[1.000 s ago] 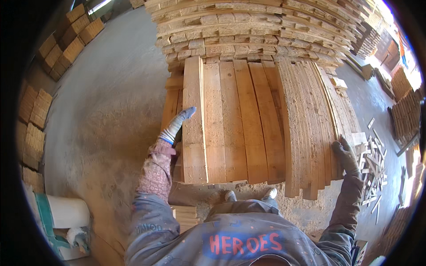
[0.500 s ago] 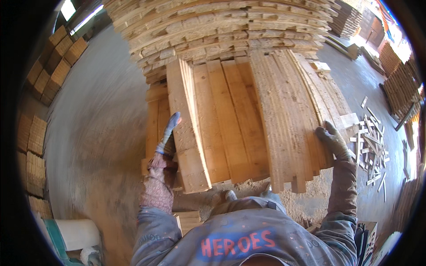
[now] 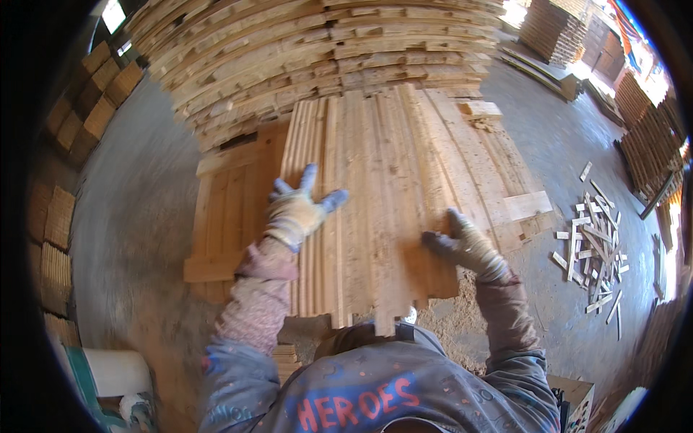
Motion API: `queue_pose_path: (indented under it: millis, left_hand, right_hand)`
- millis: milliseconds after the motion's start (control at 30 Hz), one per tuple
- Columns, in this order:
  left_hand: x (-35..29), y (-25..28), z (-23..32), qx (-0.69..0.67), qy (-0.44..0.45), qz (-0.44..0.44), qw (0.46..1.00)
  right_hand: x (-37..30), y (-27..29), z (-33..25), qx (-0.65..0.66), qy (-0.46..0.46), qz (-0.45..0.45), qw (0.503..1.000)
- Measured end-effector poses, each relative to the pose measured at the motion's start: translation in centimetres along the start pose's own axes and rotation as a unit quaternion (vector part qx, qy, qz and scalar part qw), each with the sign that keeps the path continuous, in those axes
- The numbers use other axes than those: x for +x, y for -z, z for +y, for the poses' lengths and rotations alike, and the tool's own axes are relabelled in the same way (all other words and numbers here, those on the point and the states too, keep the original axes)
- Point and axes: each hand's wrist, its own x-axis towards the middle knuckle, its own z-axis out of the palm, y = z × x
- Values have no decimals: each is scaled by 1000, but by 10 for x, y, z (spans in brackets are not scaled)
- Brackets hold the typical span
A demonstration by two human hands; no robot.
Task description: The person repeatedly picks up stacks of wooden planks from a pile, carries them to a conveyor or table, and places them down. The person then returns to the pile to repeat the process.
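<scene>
A row of narrow wooden boards (image 3: 368, 187) stands packed side by side in front of me, with uneven near ends. My left hand (image 3: 296, 211), in a pale glove with blue fingertips, lies on the row's left part with its fingers spread. On the right side, my right hand (image 3: 471, 247), gloved alike, rests against the boards, thumb apart from the fingers. Neither hand is wrapped round a board. Under the row lies a layer of flat planks (image 3: 231, 202), showing at left, with a crosspiece (image 3: 209, 268) near its front.
A tall stack of boards (image 3: 325, 61) rises just beyond. Scrap wood strips (image 3: 595, 242) litter the floor at right, and sawdust (image 3: 451, 325) lies near my feet. More board stacks (image 3: 58, 216) line the left side; others (image 3: 552, 32) stand at far right.
The tilted boards at left and the group at right have come together into one row, closing the gap. Both hands have moved inward, and my view has shifted to the right.
</scene>
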Motion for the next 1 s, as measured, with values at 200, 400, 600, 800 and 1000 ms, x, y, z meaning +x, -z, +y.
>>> queue_pose_path:
  millis: [200, 400, 600, 800, 1000]
  left_hand:
    - [1, -3, 78, 106, -227, 191, 949]
    - [-15, -59, 200, 148, -395, 11, 907]
    - [-9, -74, 184, 65, -406, 100, 906]
    - [-10, -73, 191, 53, -414, 99, 903]
    - [-3, -71, 169, 32, -416, 79, 905]
  right_hand:
    - [6, 35, -27, -138, -23, -84, 987]
    - [95, 135, 71, -375, -62, 247, 892]
    - [107, 169, 77, 218, -89, 93, 968]
    - [114, 124, 96, -114, -49, 61, 990]
    - [109, 97, 53, 299, -128, 2, 945]
